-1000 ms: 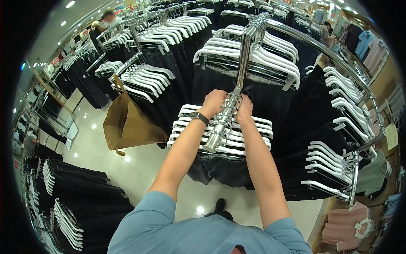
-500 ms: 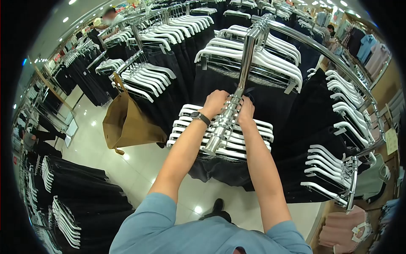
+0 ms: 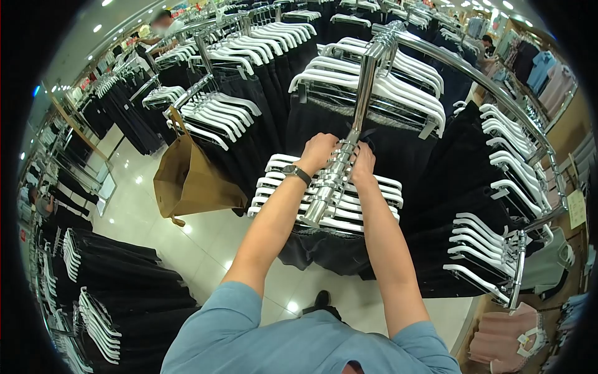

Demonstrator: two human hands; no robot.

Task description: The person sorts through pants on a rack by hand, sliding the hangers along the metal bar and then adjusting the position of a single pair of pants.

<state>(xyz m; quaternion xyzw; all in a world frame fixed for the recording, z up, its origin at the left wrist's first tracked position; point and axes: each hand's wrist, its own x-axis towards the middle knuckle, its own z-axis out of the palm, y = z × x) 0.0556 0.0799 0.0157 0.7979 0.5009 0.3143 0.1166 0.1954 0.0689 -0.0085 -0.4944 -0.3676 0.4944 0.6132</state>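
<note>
My left hand (image 3: 319, 151), with a dark watch on its wrist, is curled at the far end of a row of white hangers (image 3: 268, 193), just left of the sloping chrome rail arm (image 3: 325, 196). On the other side of that arm my right hand (image 3: 363, 163) is closed around the same far end. Both hands' fingertips are partly hidden behind the hangers and the arm. Black trousers (image 3: 324, 249) hang from this row. Beyond my hands, dark garments (image 3: 330, 121) hang from a higher bunch of white hangers (image 3: 333, 80).
A brown paper bag (image 3: 202, 181) hangs at the left from a neighbouring rack. A curved chrome rail (image 3: 479, 75) runs along the right, with more hangers (image 3: 476, 243) below. Black garments (image 3: 124, 268) hang at lower left. A person (image 3: 165, 28) stands in the back left.
The view has shifted very slightly. Both hands stay in the same place on the hangers, and nothing else has visibly moved.
</note>
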